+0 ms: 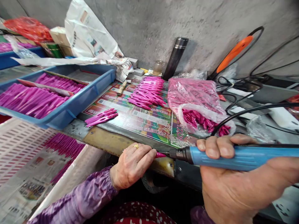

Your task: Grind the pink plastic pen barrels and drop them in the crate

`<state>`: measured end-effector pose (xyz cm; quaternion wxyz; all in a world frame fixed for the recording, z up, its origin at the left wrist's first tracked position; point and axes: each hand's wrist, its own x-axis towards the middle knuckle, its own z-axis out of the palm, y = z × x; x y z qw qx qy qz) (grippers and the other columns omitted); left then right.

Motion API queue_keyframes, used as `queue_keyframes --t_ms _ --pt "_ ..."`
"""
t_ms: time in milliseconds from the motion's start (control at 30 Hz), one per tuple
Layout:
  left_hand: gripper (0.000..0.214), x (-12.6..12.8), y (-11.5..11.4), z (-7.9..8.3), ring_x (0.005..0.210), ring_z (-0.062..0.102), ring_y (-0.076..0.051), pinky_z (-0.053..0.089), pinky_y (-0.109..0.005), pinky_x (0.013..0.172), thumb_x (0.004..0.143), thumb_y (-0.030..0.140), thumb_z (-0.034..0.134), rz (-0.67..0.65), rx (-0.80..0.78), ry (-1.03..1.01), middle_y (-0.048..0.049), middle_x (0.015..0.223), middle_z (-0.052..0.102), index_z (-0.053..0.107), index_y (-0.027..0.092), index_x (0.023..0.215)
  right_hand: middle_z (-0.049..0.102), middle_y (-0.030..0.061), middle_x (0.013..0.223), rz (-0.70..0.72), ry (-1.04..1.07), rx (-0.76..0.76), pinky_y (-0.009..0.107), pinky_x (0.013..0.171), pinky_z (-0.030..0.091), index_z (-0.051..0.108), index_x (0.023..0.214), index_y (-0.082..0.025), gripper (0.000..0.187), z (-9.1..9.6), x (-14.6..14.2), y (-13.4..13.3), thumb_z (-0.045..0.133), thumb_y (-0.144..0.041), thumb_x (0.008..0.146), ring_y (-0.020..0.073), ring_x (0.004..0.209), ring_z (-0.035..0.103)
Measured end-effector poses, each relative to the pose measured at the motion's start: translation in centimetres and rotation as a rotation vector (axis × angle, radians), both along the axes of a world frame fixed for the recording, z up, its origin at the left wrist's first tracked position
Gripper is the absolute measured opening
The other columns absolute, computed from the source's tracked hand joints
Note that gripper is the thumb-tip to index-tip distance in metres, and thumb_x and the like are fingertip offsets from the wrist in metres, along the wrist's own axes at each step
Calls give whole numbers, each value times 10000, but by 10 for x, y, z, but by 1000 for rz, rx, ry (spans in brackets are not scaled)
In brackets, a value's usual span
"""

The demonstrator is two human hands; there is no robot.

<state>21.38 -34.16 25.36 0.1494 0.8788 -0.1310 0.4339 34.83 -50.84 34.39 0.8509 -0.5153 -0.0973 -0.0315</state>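
My left hand (134,163), a ring on one finger, is closed around a slim pink piece (160,154) at the bench's front edge; only its tapered tip shows. My right hand (235,183) wraps around a blue electric screwdriver (217,157), held level and pointing left. The screwdriver's bit is at the pink tip; whether they touch I cannot tell. Behind my left hand lies a small bunch of pink pieces (101,117). Farther back is a larger stack of pink pieces (148,91) on a printed mat (137,119). Tiny silvery parts (178,138) lie scattered near the screwdriver.
A blue tray (77,104) of pink pieces stands left, above a white basket (25,140). An open plastic bag (191,93) of pink parts sits right of the stack. Behind stand a dark flask (175,57) and an orange handle (234,53). A black cable (247,113) arches right.
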Motion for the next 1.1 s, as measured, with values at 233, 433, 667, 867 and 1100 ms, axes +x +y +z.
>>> queue_keyframes --t_ms 233,433,667,867,1100 --pt "216 0 1 4 798 666 -188 549 -309 725 1022 85 521 2 51 15 -110 956 738 619 77 1215 394 -82 450 -18 35 -3 348 474 507 566 608 -261 742 1 -3 -2 652 -987 479 116 402 388" --pt "242 0 1 3 803 655 -199 552 -328 738 1031 83 487 43 114 21 -124 966 727 601 56 1242 398 -83 434 -2 22 9 342 447 495 567 590 -264 732 3 -2 0 680 -974 459 117 390 383" --pt "233 3 -1 7 733 625 -179 525 -298 668 1042 69 449 78 105 51 -83 924 726 601 94 1217 446 -76 476 21 -67 -2 329 488 494 597 642 -268 659 9 -11 -4 705 -915 572 126 439 413" --pt "142 -5 -14 17 792 686 -161 540 -252 710 1040 122 542 82 -212 107 -65 937 743 655 143 1122 496 -61 517 94 -256 -90 350 535 477 617 708 -255 558 19 -29 -8 652 -807 782 148 478 455" --pt "179 -30 -26 50 661 599 -104 453 -190 615 998 236 587 -45 -1016 567 0 743 676 740 162 1056 536 -66 528 161 -300 -112 350 550 438 653 754 -252 461 28 -48 -5 697 -705 833 144 460 473"
